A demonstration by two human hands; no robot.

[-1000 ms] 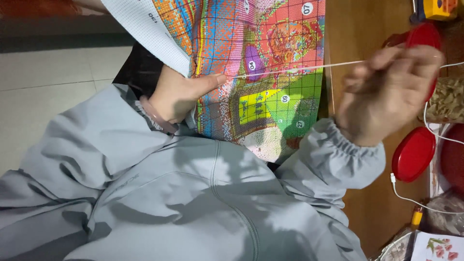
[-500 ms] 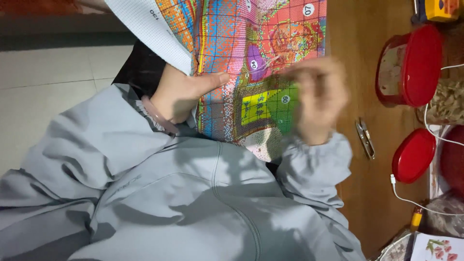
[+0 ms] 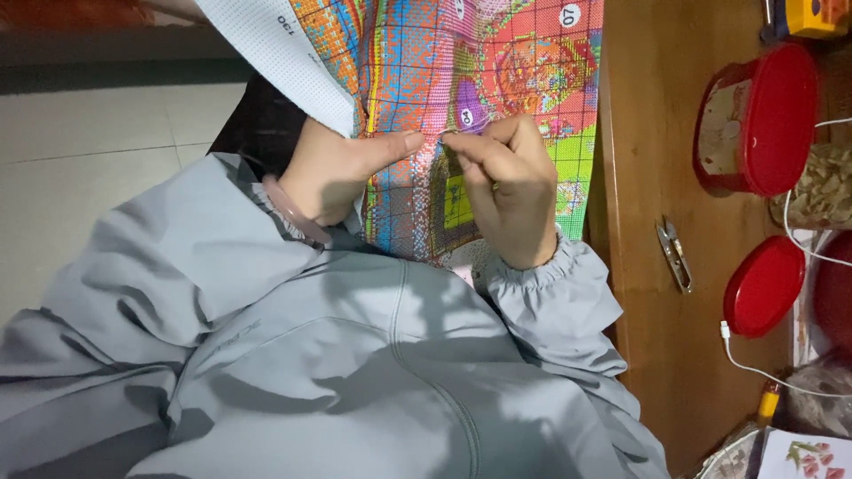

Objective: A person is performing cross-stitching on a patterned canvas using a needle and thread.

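Observation:
A colourful cross-stitch canvas (image 3: 497,62) with a printed grid hangs over my lap and the table edge. My left hand (image 3: 342,168) grips its folded edge, thumb pressed on the front. My right hand (image 3: 501,182) is on the canvas just right of that thumb, fingertips pinched together on what looks like a needle, too small to make out. A pink bracelet (image 3: 293,217) circles my left wrist. Both arms wear grey sleeves.
A wooden table (image 3: 657,160) lies to the right. On it are small thread snips (image 3: 674,255), a red-lidded jar (image 3: 754,120), a loose red lid (image 3: 761,286), a jar of nuts (image 3: 825,186) and a white cable (image 3: 754,364). Pale floor tiles (image 3: 98,124) are at left.
My right hand swung from far right over the table, thread pulled taut, back left to the canvas and now pinches at the fabric beside my left thumb. The left hand stayed put.

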